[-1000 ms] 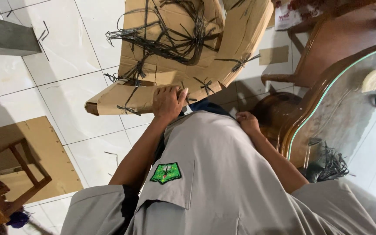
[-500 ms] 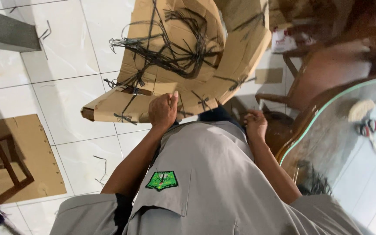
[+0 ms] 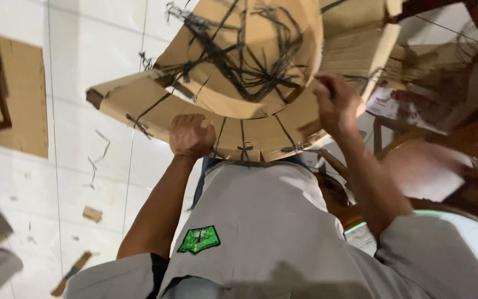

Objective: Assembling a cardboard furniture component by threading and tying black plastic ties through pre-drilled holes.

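A large curved piece wrapped in brown cardboard (image 3: pixel 139 102) is held up in front of my grey shirt (image 3: pixel 266 232). Black ties (image 3: pixel 233 61) criss-cross it. My left hand (image 3: pixel 192 135) is closed on the lower cardboard edge near the middle. Higher up, my right hand (image 3: pixel 336 99) grips the right side of the piece, fingers curled by a black tie. More cardboard-wrapped parts (image 3: pixel 360 39) lie behind it.
The floor (image 3: pixel 84 177) is white tile, strewn with cardboard scraps (image 3: pixel 92 214) and cut black ties (image 3: pixel 98 158). A flat cardboard sheet (image 3: pixel 26 105) with a dark wooden frame lies at the left. Dark wooden furniture (image 3: pixel 471 149) and a glass tabletop edge (image 3: pixel 471 224) crowd the right.
My right hand has risen from beside my body to the right side of the cardboard piece. My left hand stays on the lower edge. The view has shifted closer.
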